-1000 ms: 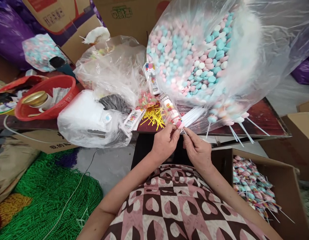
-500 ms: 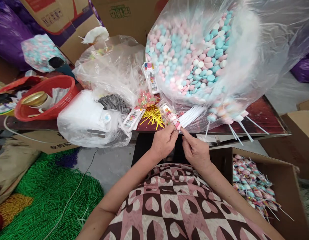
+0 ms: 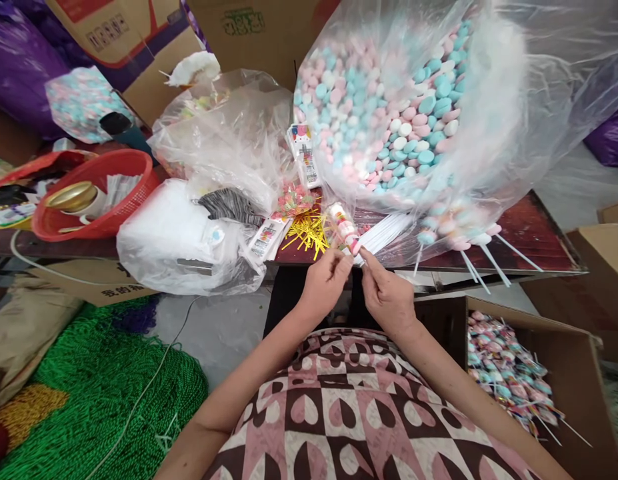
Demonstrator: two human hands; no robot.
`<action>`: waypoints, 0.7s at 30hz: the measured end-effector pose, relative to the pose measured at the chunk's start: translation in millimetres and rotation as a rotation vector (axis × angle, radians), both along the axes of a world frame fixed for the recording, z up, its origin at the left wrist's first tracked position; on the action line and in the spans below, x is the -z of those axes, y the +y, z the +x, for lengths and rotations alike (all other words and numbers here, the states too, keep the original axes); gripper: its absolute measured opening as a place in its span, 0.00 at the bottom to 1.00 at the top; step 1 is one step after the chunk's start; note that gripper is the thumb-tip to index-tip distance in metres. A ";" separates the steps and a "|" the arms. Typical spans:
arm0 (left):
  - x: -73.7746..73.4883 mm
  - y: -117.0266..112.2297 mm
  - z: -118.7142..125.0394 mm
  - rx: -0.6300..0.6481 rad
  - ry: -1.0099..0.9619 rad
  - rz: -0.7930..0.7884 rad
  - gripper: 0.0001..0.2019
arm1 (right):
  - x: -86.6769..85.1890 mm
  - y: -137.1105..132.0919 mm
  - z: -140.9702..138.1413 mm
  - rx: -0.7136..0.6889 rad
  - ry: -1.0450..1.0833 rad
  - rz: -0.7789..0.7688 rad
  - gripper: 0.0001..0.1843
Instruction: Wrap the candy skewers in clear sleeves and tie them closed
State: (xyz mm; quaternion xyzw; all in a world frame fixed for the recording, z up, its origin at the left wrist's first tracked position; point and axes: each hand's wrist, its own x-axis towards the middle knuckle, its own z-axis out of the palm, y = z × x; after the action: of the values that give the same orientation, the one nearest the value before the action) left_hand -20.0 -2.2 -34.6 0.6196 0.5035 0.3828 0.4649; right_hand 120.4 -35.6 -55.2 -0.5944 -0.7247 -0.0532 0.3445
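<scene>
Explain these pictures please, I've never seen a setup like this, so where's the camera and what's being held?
There's no machine: a head-worn camera looks down at the wearer's bare hands. The right hand seems to hold the lower end of a wrapped sweet stick; the left hand is beside it, its grip too small to tell. On the dark red table lie yellow ties, white sticks, a red basket and a clear bag of pink, blue and white sweets.

Soft, diffuse light glints on the clear bag (image 3: 496, 113); edges look stretched.
</scene>
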 end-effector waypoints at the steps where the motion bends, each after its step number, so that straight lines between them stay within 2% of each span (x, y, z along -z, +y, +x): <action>1: -1.3 -0.7 0.0 -0.017 -0.149 -0.095 0.14 | -1.0 -0.8 -0.2 -0.004 0.013 0.010 0.20; 3: -4.5 -1.4 2.0 -0.025 -0.409 -0.233 0.17 | -1.7 -2.8 -2.0 -0.021 0.014 0.022 0.20; 5: -7.3 -0.6 5.8 0.001 -0.563 -0.283 0.19 | -1.5 -5.2 -5.0 -0.044 0.005 -0.003 0.21; 8: -9.0 2.6 10.0 -0.001 -0.647 -0.298 0.20 | -4.8 -10.0 -7.5 -0.127 0.086 -0.077 0.22; 11: -7.0 5.6 8.7 -0.050 -0.693 -0.352 0.16 | -15.0 -13.5 -2.8 -0.268 0.322 -0.166 0.19; 12: -6.0 6.0 7.7 -0.057 -0.703 -0.372 0.14 | -18.8 -13.4 -0.1 -0.277 0.412 -0.193 0.18; 14: -4.7 5.4 6.2 -0.052 -0.709 -0.414 0.13 | -24.5 -9.9 4.8 -0.206 0.554 -0.216 0.15; 17: -5.4 2.2 7.5 -0.018 -0.710 -0.497 0.13 | -24.8 1.3 7.3 -0.076 0.629 -0.178 0.12; 21: -7.8 -1.9 11.0 -0.019 -0.701 -0.548 0.16 | -17.7 13.4 3.0 -0.072 0.604 -0.188 0.10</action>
State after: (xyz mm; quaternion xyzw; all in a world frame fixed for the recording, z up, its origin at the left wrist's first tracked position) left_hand -9.0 -4.1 -26.8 0.3016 0.4042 0.4262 0.7510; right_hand 123.3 -22.2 -37.5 -0.5863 -0.6120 0.2051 0.4896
